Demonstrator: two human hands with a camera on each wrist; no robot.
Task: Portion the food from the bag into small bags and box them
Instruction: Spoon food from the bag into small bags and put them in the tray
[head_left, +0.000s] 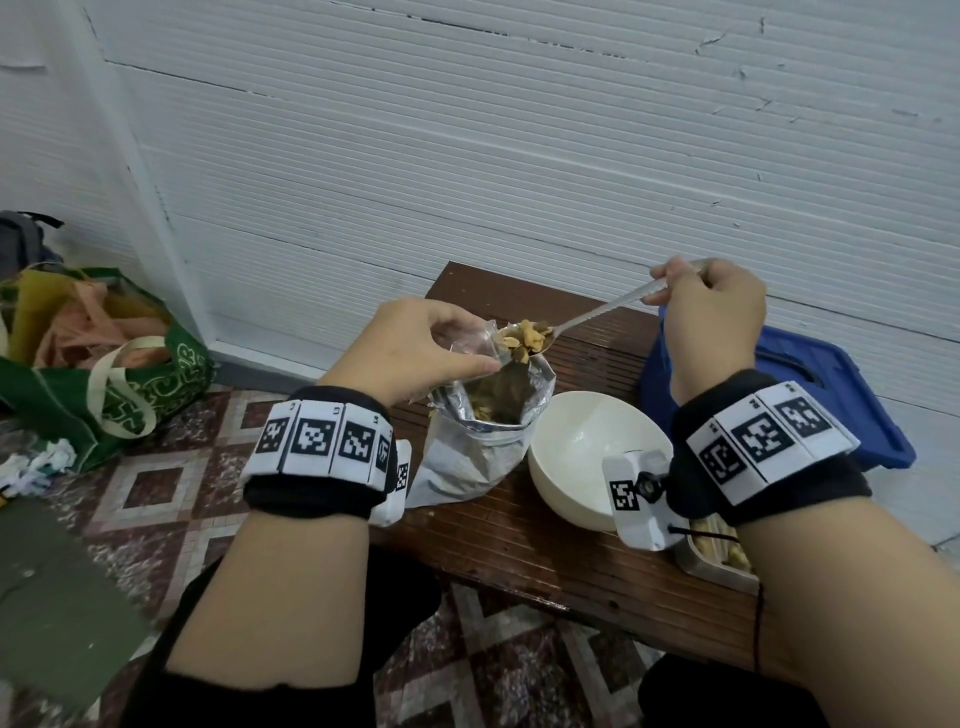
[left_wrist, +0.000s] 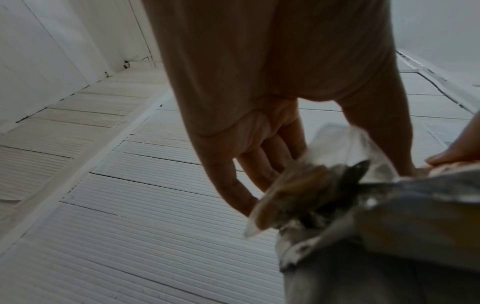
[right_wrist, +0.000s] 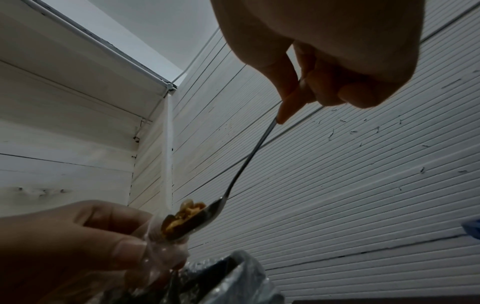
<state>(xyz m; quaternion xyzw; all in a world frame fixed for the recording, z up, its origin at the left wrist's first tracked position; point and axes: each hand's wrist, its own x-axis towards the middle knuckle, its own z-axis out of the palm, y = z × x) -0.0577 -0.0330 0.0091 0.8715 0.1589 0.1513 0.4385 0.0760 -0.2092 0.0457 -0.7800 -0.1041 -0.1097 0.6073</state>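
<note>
A silver foil food bag (head_left: 478, 447) stands open on the brown bench (head_left: 545, 551). My left hand (head_left: 415, 348) pinches a small clear bag (head_left: 475, 343) by its mouth just above the foil bag. In the left wrist view the clear bag (left_wrist: 319, 170) shows nuts inside, over the foil bag (left_wrist: 376, 236). My right hand (head_left: 711, 312) grips the handle of a metal spoon (head_left: 597, 312). The spoon's bowl, heaped with mixed nuts (head_left: 524, 338), sits at the clear bag's mouth. The right wrist view shows the spoon (right_wrist: 241, 170), its nuts (right_wrist: 187, 214) and my left hand (right_wrist: 78, 242).
An empty white bowl (head_left: 587, 457) stands right of the foil bag. A blue plastic box lid (head_left: 831, 395) lies at the far right. A metal tray (head_left: 722, 561) with food peeks out under my right wrist. A green tote bag (head_left: 114, 374) sits on the floor, left.
</note>
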